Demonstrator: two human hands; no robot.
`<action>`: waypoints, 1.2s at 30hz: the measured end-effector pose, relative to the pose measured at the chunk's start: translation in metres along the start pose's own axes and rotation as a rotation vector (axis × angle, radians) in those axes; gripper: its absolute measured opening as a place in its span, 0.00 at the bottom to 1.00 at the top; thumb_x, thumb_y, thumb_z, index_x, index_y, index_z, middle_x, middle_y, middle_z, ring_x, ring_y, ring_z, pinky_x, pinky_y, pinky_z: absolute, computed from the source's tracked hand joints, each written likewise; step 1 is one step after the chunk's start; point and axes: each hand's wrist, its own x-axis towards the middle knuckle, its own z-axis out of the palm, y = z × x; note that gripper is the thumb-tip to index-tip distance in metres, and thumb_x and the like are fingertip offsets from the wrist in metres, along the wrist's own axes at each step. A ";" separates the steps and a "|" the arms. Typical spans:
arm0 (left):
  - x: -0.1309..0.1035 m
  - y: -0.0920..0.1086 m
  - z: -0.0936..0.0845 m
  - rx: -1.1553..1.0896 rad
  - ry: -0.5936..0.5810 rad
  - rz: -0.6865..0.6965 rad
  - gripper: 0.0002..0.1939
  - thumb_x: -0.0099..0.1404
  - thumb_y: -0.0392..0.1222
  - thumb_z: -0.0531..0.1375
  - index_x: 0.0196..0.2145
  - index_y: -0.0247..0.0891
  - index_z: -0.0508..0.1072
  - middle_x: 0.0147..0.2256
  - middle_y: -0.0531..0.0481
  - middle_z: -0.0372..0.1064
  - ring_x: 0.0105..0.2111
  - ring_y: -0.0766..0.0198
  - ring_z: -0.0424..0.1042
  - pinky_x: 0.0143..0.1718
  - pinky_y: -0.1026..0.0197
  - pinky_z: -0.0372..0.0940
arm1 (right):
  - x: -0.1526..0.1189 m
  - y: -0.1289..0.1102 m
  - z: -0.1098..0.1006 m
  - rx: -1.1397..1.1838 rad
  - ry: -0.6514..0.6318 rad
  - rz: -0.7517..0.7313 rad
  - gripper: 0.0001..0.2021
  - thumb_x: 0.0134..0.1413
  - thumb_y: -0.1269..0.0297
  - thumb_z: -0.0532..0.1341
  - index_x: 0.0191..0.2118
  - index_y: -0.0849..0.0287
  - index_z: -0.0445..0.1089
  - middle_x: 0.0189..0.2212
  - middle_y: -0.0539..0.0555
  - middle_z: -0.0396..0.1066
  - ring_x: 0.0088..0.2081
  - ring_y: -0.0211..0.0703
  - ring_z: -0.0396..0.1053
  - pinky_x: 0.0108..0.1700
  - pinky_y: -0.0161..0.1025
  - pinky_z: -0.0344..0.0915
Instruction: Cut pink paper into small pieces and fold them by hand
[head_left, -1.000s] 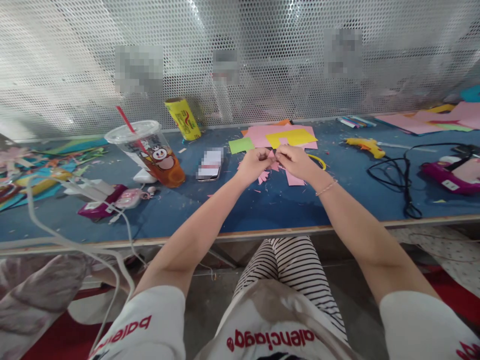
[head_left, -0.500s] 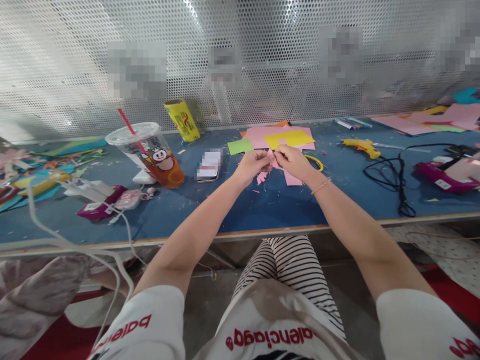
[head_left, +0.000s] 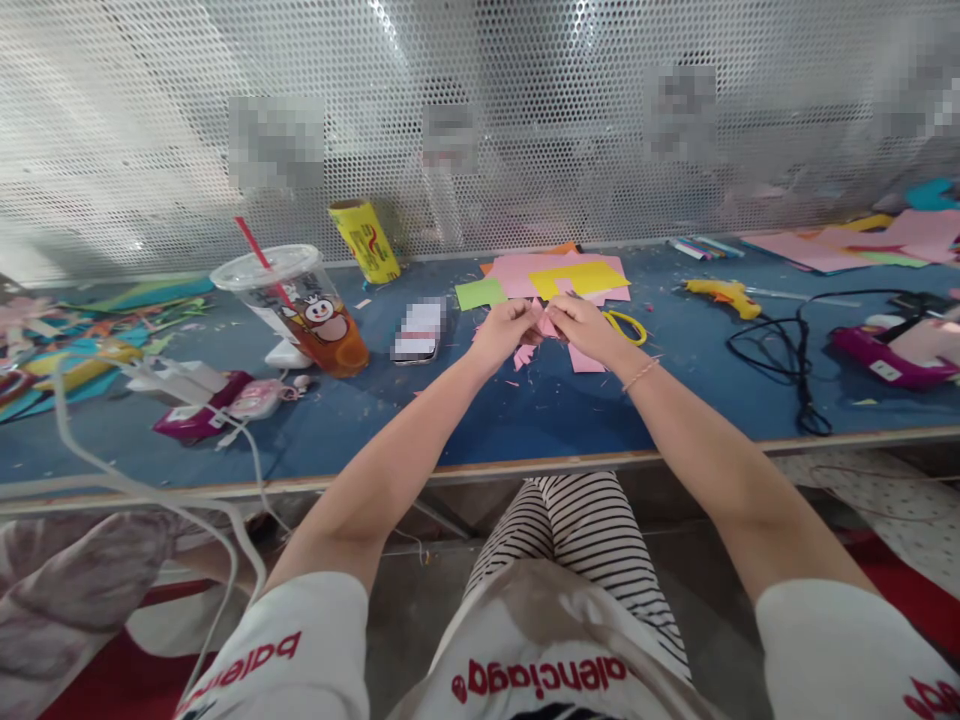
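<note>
Between my two hands is a small piece of pink paper point(head_left: 547, 322), pinched by the fingertips over the blue table. My left hand point(head_left: 507, 331) is closed on its left side. My right hand point(head_left: 579, 324) grips it from the right, close to the left fingertips. Pink scraps point(head_left: 523, 354) lie just under the hands. Yellow-handled scissors point(head_left: 630, 328) rest beside my right hand, partly hidden by it. Behind the hands, pink sheets lie with a yellow sheet point(head_left: 581, 280) on top and a green piece point(head_left: 481, 293) at the left.
To the left stand a drink cup point(head_left: 319, 325) with a red straw and a yellow tube point(head_left: 367, 243). A phone point(head_left: 418, 331) lies nearby. On the right are a yellow glue gun point(head_left: 724, 296), its black cord point(head_left: 799, 350) and a purple power strip point(head_left: 892, 356). A perforated metal panel point(head_left: 540, 130) borders the back.
My right fingers have shifted slightly, and both hands' fingertips now sit level and cover more of the pink paper. Other things on the table stay put.
</note>
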 end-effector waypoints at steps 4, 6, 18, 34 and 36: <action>0.008 -0.003 -0.013 0.213 0.048 0.052 0.11 0.64 0.43 0.52 0.29 0.35 0.67 0.26 0.50 0.70 0.24 0.70 0.68 0.30 0.64 0.64 | 0.003 0.005 -0.002 -0.075 0.062 0.050 0.14 0.59 0.63 0.48 0.22 0.57 0.53 0.19 0.47 0.55 0.24 0.36 0.55 0.30 0.36 0.51; 0.013 -0.007 -0.024 0.460 0.137 0.146 0.08 0.62 0.41 0.53 0.33 0.36 0.69 0.31 0.48 0.72 0.30 0.67 0.70 0.35 0.63 0.63 | 0.004 0.011 -0.003 -0.120 0.066 0.079 0.14 0.59 0.62 0.48 0.23 0.57 0.53 0.19 0.47 0.56 0.25 0.37 0.56 0.31 0.36 0.52; 0.010 -0.025 -0.034 1.225 -0.157 0.141 0.15 0.50 0.54 0.61 0.21 0.37 0.73 0.28 0.44 0.67 0.36 0.56 0.66 0.38 0.57 0.58 | 0.003 0.039 0.002 -0.367 -0.304 0.111 0.15 0.60 0.64 0.47 0.27 0.59 0.65 0.36 0.60 0.71 0.42 0.47 0.67 0.46 0.42 0.58; 0.010 -0.012 -0.029 0.829 -0.084 0.055 0.12 0.55 0.43 0.56 0.19 0.36 0.71 0.18 0.51 0.65 0.20 0.69 0.61 0.27 0.63 0.54 | 0.003 0.047 0.009 -0.300 -0.102 -0.022 0.09 0.54 0.68 0.55 0.40 0.62 0.68 0.38 0.59 0.69 0.43 0.45 0.66 0.51 0.47 0.60; 0.012 -0.018 -0.032 0.884 -0.104 0.095 0.14 0.55 0.42 0.54 0.16 0.36 0.70 0.16 0.52 0.63 0.19 0.69 0.59 0.26 0.63 0.53 | 0.003 0.049 0.011 -0.291 -0.126 -0.053 0.12 0.54 0.70 0.54 0.44 0.62 0.68 0.42 0.61 0.69 0.46 0.47 0.66 0.54 0.49 0.58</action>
